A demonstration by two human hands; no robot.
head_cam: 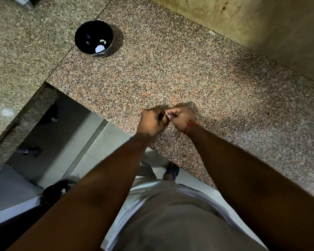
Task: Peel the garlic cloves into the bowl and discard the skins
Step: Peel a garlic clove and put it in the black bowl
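Main risk: drop. The small pale garlic clove is held over the near edge of the speckled pink-grey granite countertop, close to where the slab ends and the tiled floor starts. If a slippery peeled clove pops out of the pinch, it could land on the floor rather than the stone.

Second risk: skin and clove getting mixed. The glossy black round bowl sits well apart from the hands, far-left on the counter, so every peeled clove needs a carry. It already holds a couple of white pieces, probably peeled cloves, though one may be a scrap of skin; too small to be sure. Loose flakes could ride along into it.

Third: no skin bin is identifiable in view. A dark object on the floor at lower left is unclear.

Hands: left hand curled tight, fingers closed onto the clove from its side. Right hand, red thread bracelet at the wrist, also curled, fingertips pinching the clove's white tip. Both hands clamped on the same clove, knuckles nearly touching, just above the counter.
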